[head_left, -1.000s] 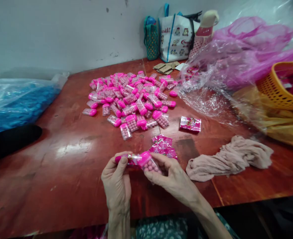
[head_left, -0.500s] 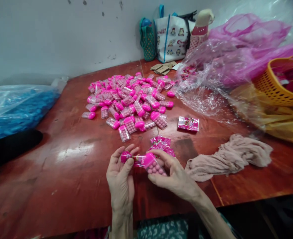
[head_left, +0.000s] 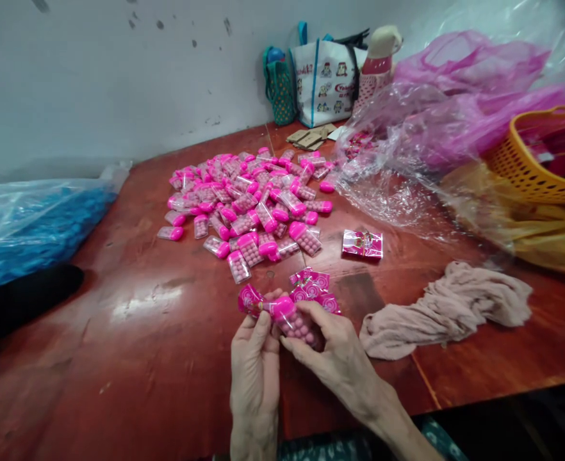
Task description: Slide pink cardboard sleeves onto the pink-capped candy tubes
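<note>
Between thumb and fingers, my left hand (head_left: 256, 358) pinches a shiny pink printed wrapper sleeve (head_left: 250, 299). The sleeve's right end meets the pink cap of a clear candy box (head_left: 296, 325) filled with pink balls. My right hand (head_left: 343, 362) grips that box by its clear body, tilted with the cap to the upper left. Just beyond my hands lie several flat pink printed sleeves (head_left: 310, 285). Farther back spreads a large pile of pink-capped candy boxes (head_left: 244, 205).
A pink printed packet (head_left: 362, 245) lies right of the pile. A crumpled beige cloth (head_left: 448, 314) is on the right. Clear plastic sheeting (head_left: 388, 186) and a yellow basket (head_left: 537, 166) stand behind it. At the left is a bag of blue pieces (head_left: 37, 218); bags (head_left: 328, 83) line the wall.
My left hand has moved right, closer to my right hand. The sleeve has come over nearer the candy box's cap. The camera view has shifted slightly.
</note>
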A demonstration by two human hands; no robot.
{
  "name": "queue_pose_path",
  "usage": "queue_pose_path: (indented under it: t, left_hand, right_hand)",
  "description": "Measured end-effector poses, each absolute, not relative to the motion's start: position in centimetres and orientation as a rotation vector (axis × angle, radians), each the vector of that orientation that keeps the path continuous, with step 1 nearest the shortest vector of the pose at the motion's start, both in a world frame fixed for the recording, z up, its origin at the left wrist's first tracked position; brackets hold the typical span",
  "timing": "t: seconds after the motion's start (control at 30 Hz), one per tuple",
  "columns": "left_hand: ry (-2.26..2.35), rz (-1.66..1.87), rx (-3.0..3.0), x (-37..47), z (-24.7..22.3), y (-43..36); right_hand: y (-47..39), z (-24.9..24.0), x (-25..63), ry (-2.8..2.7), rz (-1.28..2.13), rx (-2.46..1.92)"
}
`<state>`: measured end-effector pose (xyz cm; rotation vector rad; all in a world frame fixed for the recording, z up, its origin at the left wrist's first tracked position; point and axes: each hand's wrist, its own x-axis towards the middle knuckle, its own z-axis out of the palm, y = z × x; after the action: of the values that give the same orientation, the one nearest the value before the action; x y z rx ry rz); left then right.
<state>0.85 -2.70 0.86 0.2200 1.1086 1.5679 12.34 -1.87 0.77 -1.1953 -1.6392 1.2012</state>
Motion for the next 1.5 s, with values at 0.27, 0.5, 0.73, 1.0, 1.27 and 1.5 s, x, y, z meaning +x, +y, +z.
queue_pose_path:
  t: [0.27,0.5,0.73,1.0,1.27,1.5]
  left_hand:
    - [1.009,1.574,0.242,0.7,0.7,-2.4]
    - [1.003,1.563,0.316,1.6,0.3,-2.7]
    - [1.103,1.555,0.529,1.1,0.7,-2.6]
    - [1.279,1.681,0.828,-1.6,1.5,-2.9]
    - [1.357,1.745,0.823,-2.4,1.8,-2.9]
    - [1.270,1.659,0.709,-1.2,1.5,-3.6]
  right_hand:
    - [-2.4,0.3,11.3,-1.669,1.029,-1.155]
    - [-2.3,0.8,11.5,-1.476,1.272,-1.198]
    - [-1.6,0.7,12.2,-1.351,1.560,-1.031]
    - [-2.0,-0.3,12.0,-1.490,1.424,-1.084]
    - [-1.9,-0.8,12.9,-1.761,1.141,-1.353]
    - [-2.4,0.4,11.9,-1.756,0.703,-1.355]
